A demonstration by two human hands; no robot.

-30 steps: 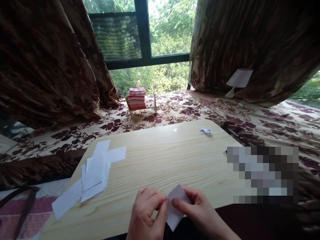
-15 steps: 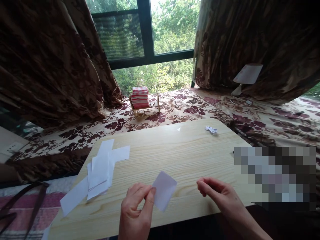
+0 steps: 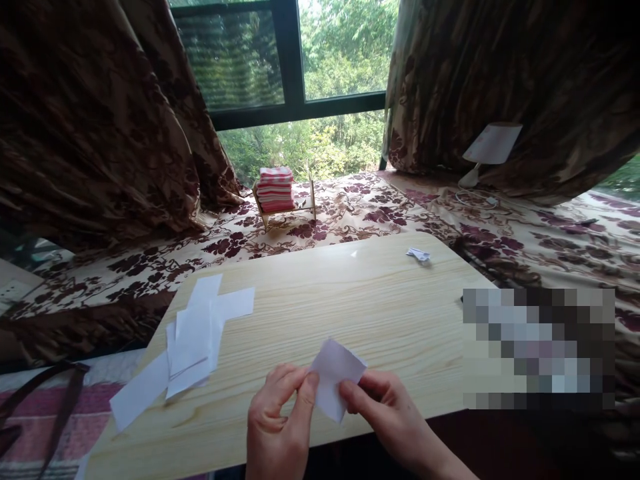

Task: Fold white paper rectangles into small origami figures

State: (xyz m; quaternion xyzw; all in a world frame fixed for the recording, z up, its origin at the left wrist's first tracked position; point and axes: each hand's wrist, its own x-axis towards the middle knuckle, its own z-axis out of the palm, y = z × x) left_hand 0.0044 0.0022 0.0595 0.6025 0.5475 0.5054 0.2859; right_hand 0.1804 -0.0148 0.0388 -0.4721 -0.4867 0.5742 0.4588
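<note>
A small folded white paper [image 3: 334,373] is held above the near edge of a light wooden table [image 3: 320,307]. My left hand [image 3: 280,420] pinches its left side between thumb and fingers. My right hand [image 3: 385,410] grips its right lower edge with the fingertips. Both hands hover close together over the table's front edge.
A loose pile of white paper strips [image 3: 185,347] lies on the table's left part. A small crumpled paper bit [image 3: 418,254] sits at the far right corner. Behind, on a floral cloth, stands a tiny wooden rack with striped fabric [image 3: 276,191]. Dark curtains hang on both sides.
My right hand, which had let go and drawn off to the right, has come back and taken hold of the paper again. The left hand kept its grip throughout.
</note>
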